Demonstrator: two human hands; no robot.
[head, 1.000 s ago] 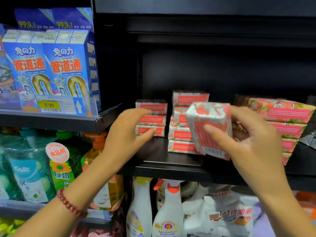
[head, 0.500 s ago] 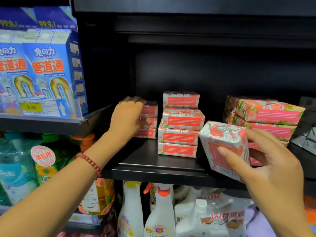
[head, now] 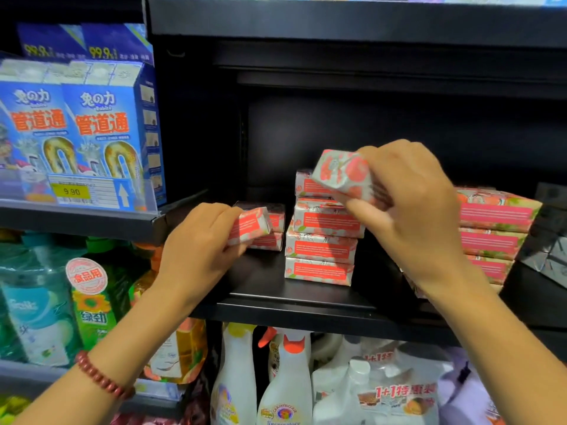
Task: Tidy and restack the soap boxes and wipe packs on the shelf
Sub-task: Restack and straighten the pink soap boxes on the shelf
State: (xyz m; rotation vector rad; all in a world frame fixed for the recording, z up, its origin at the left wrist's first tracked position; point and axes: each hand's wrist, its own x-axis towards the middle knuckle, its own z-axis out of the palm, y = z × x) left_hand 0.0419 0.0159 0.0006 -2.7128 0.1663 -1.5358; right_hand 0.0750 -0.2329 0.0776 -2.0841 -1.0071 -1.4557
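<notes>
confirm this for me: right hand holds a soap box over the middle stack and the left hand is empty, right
Not quite. The left hand is not empty: it grips a soap box at the left stack. The right hand does hold another box over the middle stack. The head view shows both.

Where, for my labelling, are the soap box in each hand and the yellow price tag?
Soap box (head: 250, 223) in left hand (head: 196, 250): head view, on its red label.
Soap box (head: 343, 173) in right hand (head: 411, 210): head view, on its floral end.
Yellow price tag (head: 71, 191): head view, on the printed 9.90.
</notes>
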